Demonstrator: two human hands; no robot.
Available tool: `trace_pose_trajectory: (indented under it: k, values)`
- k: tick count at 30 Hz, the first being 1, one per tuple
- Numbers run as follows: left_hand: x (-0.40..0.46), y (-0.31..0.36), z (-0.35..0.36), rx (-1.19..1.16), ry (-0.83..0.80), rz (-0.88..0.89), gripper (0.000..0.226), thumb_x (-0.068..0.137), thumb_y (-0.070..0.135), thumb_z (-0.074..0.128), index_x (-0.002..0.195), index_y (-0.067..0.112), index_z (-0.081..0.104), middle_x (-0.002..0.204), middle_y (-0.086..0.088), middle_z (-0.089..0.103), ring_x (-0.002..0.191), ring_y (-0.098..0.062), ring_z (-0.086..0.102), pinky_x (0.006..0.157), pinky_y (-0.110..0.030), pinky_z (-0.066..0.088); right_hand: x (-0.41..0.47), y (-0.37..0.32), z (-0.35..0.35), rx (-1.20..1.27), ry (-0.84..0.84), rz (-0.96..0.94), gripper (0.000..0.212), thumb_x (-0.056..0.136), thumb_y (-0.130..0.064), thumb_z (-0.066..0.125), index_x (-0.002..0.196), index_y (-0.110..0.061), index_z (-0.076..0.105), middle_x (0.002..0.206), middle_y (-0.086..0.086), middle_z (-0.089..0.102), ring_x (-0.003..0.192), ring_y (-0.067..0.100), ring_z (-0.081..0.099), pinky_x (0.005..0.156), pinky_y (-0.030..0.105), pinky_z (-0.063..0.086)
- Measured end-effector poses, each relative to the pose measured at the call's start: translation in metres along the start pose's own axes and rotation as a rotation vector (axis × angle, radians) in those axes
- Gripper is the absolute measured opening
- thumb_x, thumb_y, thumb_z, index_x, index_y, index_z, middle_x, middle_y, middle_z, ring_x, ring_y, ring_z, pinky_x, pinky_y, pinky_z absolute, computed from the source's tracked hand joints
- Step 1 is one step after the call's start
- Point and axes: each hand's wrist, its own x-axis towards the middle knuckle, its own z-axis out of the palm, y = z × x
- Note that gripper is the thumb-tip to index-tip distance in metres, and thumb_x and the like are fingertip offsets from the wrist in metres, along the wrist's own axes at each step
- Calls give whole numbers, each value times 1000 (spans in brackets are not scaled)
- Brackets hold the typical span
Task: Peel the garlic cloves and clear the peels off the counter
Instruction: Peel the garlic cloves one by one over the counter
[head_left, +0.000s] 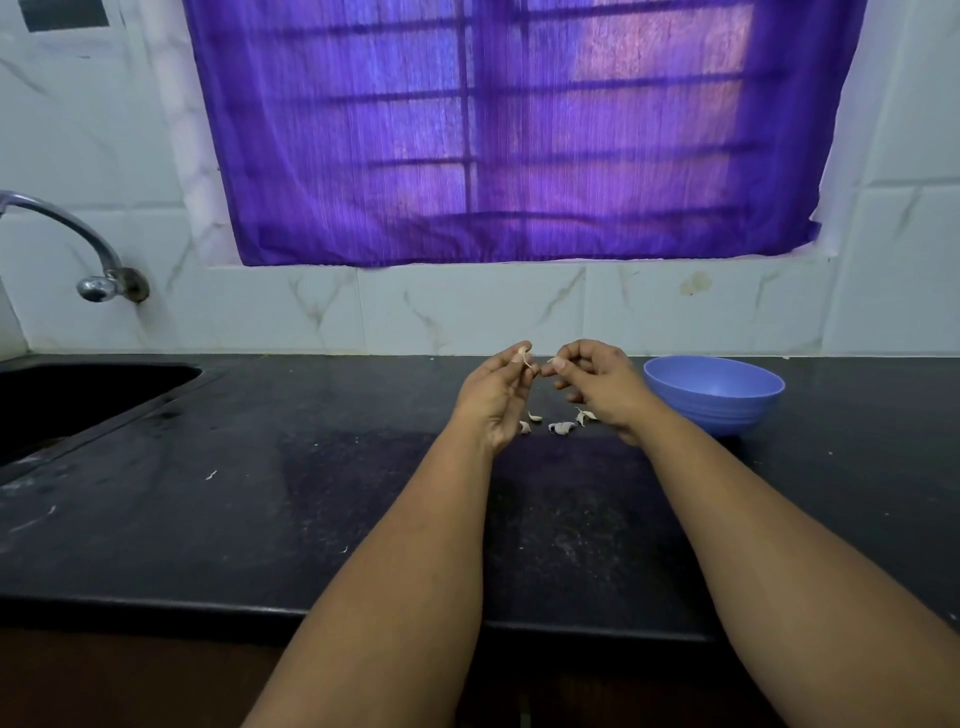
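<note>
Both hands are working just left of the blue bowl (714, 392): the left hand (496, 397) is pinching a garlic clove (525, 358), the right hand (597, 382) pinching its skin. Several garlic pieces (561, 427) are lying on the bench (260, 519) beneath, so peeling looks underway and clearing not yet started.

Single head-worn, wide-angle view, looking forward and slightly down from the near edge of the black stone worktop (218, 519). The camera faces the white marble-patterned tiled wall (467, 306) and the purple curtained window (493, 130) straight on. Both forearms extend away from the lens toward mid-frame. Wide-angle distortion curves the frame's edges. A black sunken sink (78, 400) and curved chrome tap (78, 244) occupy the left margin; a blue plastic bowl (717, 395) lies right of centre.
</note>
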Motion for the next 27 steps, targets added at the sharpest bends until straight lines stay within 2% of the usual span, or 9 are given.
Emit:
trace_pose_trajectory:
  k: [6, 11, 16, 18, 19, 21, 24, 26, 27]
  values:
    - [-1, -4, 4, 66, -31, -45, 18, 97, -4, 44, 100, 1, 61, 89, -5, 61, 79, -10, 59, 72, -14, 55, -3, 2, -18, -390, 19, 16, 12, 72, -6, 74, 66, -13, 66, 67, 3, 71, 64, 15, 63, 68, 34, 56]
    - [-4, -10, 7, 155, -51, -30, 13, 93, -6, 51, 92, 1, 62, 85, -6, 62, 79, -13, 61, 73, -14, 55, -6, 2, -29, -643, -122, 78, 17, 69, -8, 83, 67, -16, 68, 67, -2, 68, 66, 12, 64, 71, 29, 54]
    - [-5, -15, 6, 227, -33, -6, 17, 90, -12, 52, 89, 1, 64, 76, -5, 67, 78, -14, 63, 71, -16, 57, -6, 2, -32, -687, -206, 169, 21, 83, 5, 65, 90, -13, 74, 81, 0, 72, 83, 13, 69, 78, 24, 53]
    - [-6, -15, 5, 248, -36, -6, 18, 89, -13, 53, 90, 0, 64, 69, -3, 70, 76, -15, 65, 73, -18, 57, -7, 1, -32, -679, -188, 148, 22, 81, 2, 70, 97, -12, 74, 90, 2, 72, 88, 14, 67, 82, 25, 53]
    - [-7, -15, 6, 261, -39, -5, 18, 89, -14, 53, 90, 0, 64, 70, -3, 70, 75, -14, 66, 73, -18, 57, -7, 3, -32, -640, -158, 139, 21, 80, 2, 72, 97, -11, 73, 89, 3, 72, 85, 15, 68, 82, 25, 55]
    - [-8, -16, 6, 292, -34, 3, 17, 89, -14, 53, 89, -1, 63, 75, -7, 69, 72, -13, 67, 73, -18, 57, -6, 4, -32, -513, -83, 143, 15, 80, 4, 72, 93, -3, 72, 76, 6, 71, 69, 13, 68, 68, 20, 58]
    - [-8, -17, 6, 334, -12, 21, 16, 88, -13, 55, 85, 1, 62, 79, -10, 65, 70, -14, 67, 73, -20, 57, -5, 5, -30, -454, -29, 111, 11, 77, -3, 78, 85, 1, 71, 65, 9, 69, 51, 7, 64, 51, 12, 51]
    - [-7, -18, 5, 363, 1, 24, 15, 87, -13, 58, 83, 1, 62, 78, -10, 65, 70, -14, 67, 74, -20, 57, -3, 6, -30, -491, -28, 104, 6, 80, -1, 74, 86, 0, 72, 68, 9, 69, 55, 8, 64, 55, 13, 52]
    - [-6, -18, 4, 380, 11, 25, 15, 86, -12, 59, 82, 2, 63, 77, -9, 65, 69, -14, 67, 74, -21, 57, -2, 7, -30, -516, -41, 112, 9, 82, 3, 69, 89, -2, 73, 75, 9, 71, 64, 11, 66, 65, 16, 55]
